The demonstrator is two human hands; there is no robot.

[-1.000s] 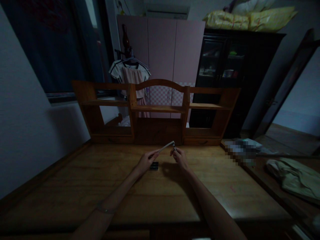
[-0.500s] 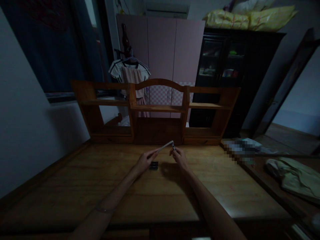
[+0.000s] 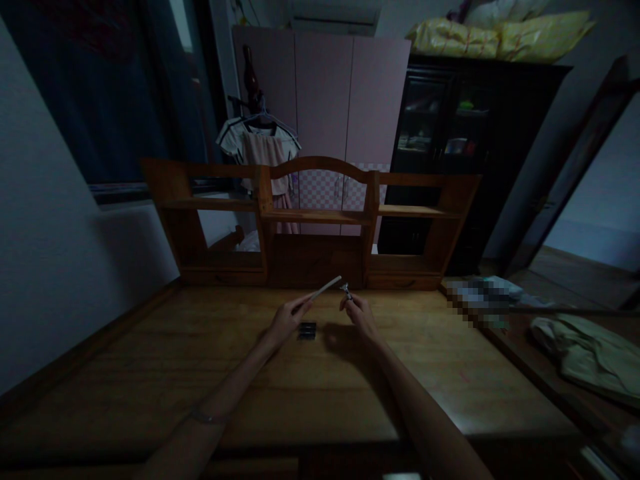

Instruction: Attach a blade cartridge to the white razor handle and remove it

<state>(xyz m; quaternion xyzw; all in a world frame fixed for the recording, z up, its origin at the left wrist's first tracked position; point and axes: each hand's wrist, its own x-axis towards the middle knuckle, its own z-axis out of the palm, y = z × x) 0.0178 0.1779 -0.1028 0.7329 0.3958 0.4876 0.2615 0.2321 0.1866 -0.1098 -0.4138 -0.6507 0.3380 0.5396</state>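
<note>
My left hand point(image 3: 287, 321) is closed around a slim pale stick point(image 3: 327, 287), which slants up and to the right. I cannot make out its exact kind in the dim light. My right hand point(image 3: 361, 316) grips a razor point(image 3: 345, 289) by its handle, the silvery head pointing up. A small gap separates the stick's tip from the razor head. Beside my left hand, a small dark ribbed object point(image 3: 307, 331) lies on the wooden desk point(image 3: 210, 373).
A wooden shelf unit point(image 3: 315, 217) stands along the desk's far edge. White wall point(image 3: 45, 267) borders the left side. To the right, a lower surface holds a pale folded cloth point(image 3: 595, 357) and a blurred-out pile point(image 3: 485, 297).
The stick's tip has moved up and left, away from the razor head it overlapped before. My right hand has barely shifted.
</note>
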